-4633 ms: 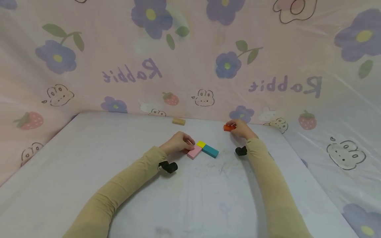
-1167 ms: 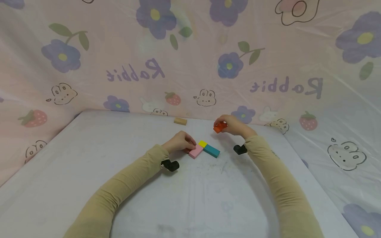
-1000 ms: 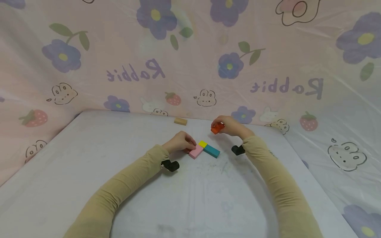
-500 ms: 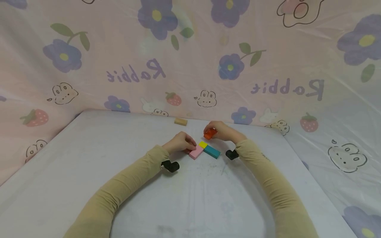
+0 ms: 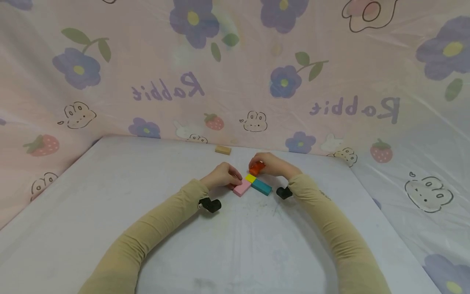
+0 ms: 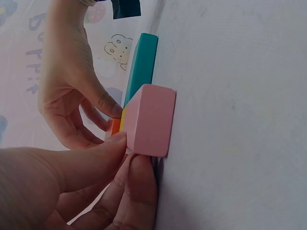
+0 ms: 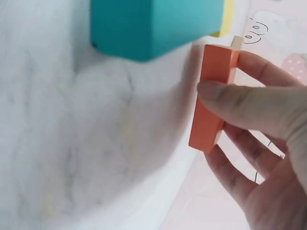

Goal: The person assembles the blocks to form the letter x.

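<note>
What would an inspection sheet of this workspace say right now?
Surface: white tabletop, faintly smudged.
Job's things: yellow block at the corner between pink block and teal block; orange block close by the yellow one, contact unclear.
Clutter: wooden block apart, near the far edge.
Hands: left hand grips pink block; right hand pinches orange block.
Cables: nothing seen.
Surroundings: sheet printed with flowers, rabbits and strawberries.

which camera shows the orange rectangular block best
The right wrist view: the orange rectangular block looks large, one face mostly visible in the right hand. Head shows it small, partly hidden; left wrist shows only a sliver.
</note>
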Demonstrator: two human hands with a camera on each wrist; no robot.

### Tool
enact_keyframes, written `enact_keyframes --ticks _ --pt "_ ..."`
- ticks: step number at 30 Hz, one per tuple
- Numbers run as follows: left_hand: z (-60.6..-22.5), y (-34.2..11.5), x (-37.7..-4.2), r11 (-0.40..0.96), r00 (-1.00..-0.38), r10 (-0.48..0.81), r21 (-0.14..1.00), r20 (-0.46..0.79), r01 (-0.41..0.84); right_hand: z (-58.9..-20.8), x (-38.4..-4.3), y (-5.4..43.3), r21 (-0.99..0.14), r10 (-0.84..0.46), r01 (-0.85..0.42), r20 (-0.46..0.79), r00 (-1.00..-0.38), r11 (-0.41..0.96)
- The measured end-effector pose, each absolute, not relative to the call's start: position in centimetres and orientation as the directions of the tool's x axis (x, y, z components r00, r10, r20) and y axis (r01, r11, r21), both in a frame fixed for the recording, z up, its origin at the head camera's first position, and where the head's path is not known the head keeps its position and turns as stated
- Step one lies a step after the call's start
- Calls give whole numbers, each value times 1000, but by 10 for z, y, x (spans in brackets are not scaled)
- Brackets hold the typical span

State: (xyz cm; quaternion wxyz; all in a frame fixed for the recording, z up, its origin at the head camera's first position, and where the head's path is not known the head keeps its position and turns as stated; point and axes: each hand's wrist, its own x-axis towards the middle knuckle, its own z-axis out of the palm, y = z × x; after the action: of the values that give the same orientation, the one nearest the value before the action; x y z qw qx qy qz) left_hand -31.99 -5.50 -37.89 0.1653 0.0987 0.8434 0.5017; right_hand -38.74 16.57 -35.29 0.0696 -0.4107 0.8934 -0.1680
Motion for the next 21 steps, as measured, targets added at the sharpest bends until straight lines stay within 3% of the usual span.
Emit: enact_keyframes --ticks 15,21 --pt "-378 -54 -320 478 -925 331 878 -188 -7 -360 -391 167 -382 -799 -742 11 -601 552" --pt "-378 -54 -321 480 -925 332 877 -183 -1 -361 -391 169 -418 -792 -724 18 -610 548"
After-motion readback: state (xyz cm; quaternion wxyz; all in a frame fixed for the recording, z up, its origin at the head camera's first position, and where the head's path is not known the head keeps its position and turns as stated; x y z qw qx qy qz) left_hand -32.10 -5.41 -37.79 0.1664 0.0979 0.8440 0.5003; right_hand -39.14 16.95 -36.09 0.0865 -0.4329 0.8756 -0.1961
